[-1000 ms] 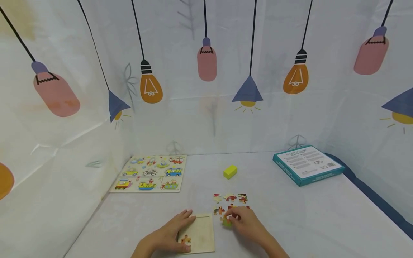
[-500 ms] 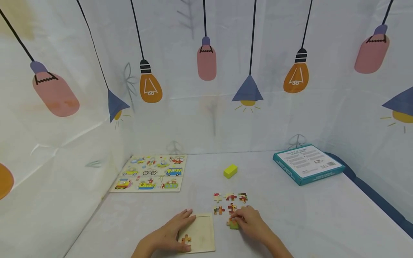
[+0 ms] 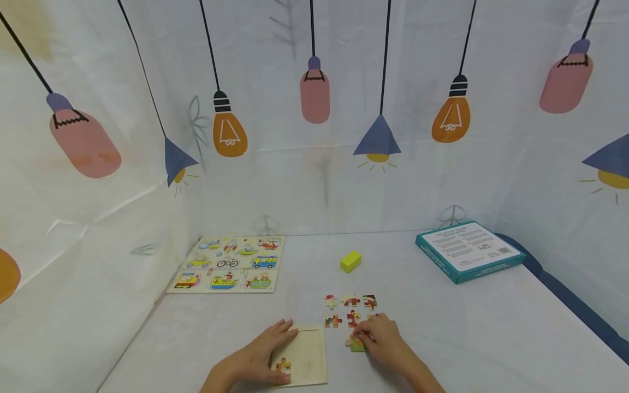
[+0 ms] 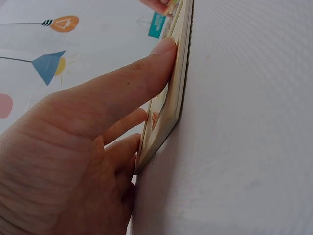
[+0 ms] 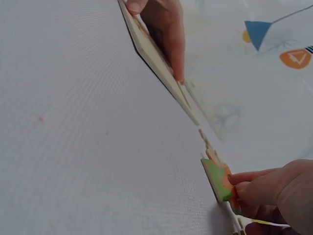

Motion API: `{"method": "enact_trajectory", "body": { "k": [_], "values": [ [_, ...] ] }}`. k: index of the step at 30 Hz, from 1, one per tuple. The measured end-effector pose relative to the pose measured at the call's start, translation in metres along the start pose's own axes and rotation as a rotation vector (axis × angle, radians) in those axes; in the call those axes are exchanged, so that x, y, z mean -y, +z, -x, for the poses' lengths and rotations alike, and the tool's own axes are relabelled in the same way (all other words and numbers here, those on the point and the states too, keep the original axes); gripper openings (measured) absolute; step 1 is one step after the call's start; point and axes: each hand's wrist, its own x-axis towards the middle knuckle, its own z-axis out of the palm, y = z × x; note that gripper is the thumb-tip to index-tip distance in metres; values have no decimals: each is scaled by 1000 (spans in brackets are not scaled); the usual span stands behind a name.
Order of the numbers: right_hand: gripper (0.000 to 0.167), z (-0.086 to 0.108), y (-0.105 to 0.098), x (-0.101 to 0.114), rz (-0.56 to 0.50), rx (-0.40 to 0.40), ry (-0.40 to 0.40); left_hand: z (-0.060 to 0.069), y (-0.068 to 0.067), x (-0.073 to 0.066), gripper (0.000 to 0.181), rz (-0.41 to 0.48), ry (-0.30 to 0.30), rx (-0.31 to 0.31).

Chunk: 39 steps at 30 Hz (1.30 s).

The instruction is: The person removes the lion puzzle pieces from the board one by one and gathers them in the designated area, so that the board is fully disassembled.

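My left hand (image 3: 260, 352) rests on the left side of a square wooden puzzle tray (image 3: 312, 357). Its thumb presses the near rim and the other fingers lie along the left and far edges. One orange jigsaw piece (image 3: 283, 364) lies in the tray's near-left corner, partly covered by the thumb. To the right of the tray, my right hand (image 3: 385, 341) pinches a green-and-orange jigsaw piece (image 5: 217, 178) between thumb and fingertips, at the table surface. Beyond that hand lie several loose pieces in rows, among them a red-and-yellow jigsaw piece (image 3: 352, 319).
A yellow block (image 3: 351, 262) stands behind the loose pieces. At the back left lies a vehicle picture board (image 3: 226, 265); at the back right, a teal-edged box (image 3: 469, 252). Sheets printed with lamps (image 3: 314, 180) hang around the white table (image 3: 442, 322).
My right hand has slid a little to the right and nearer to me with the green-and-orange jigsaw piece, away from the tray. The left hand and the tray stay in place.
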Motion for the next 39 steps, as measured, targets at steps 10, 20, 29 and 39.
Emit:
{"method": "enact_trajectory", "body": {
  "k": [10,20,29,39],
  "values": [
    [13,0,3,-2,21,-33,-12,0,1,2,83,40,-1,6],
    [13,0,4,-1,1,-47,-48,-2,1,2,83,28,-38,17],
    [15,-5,9,6,-2,-81,-172,0,0,-1,83,18,-11,0],
    [19,-7,23,19,3,-160,-336,-2,0,-2,86,36,-65,24]
  ]
}}
